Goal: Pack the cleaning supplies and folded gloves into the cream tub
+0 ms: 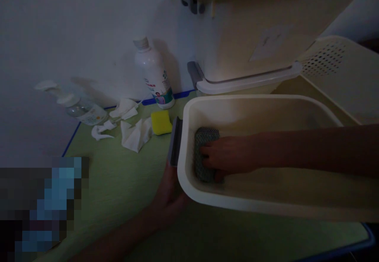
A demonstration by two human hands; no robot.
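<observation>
A cream plastic storage box (204, 199) with a rounded rim lies with its hollow facing me on the green tabletop. At its left end, below the grey latch (175, 141), my left hand (171, 199) grips the box from outside; most of its fingers are hidden behind the wall. My right hand (231, 155) reaches in from the right. Its bent fingers press a grey-green mesh scrubbing sponge (204, 171) against the box's inner left end.
Left of the box sit a yellow sponge (161, 122), crumpled white tissues (137, 133), a white bottle (154, 72) and a clear pump bottle (85, 110). Larger cream bins (237, 29) stand behind, beside a perforated panel (328, 60). A pixelated patch covers the lower left.
</observation>
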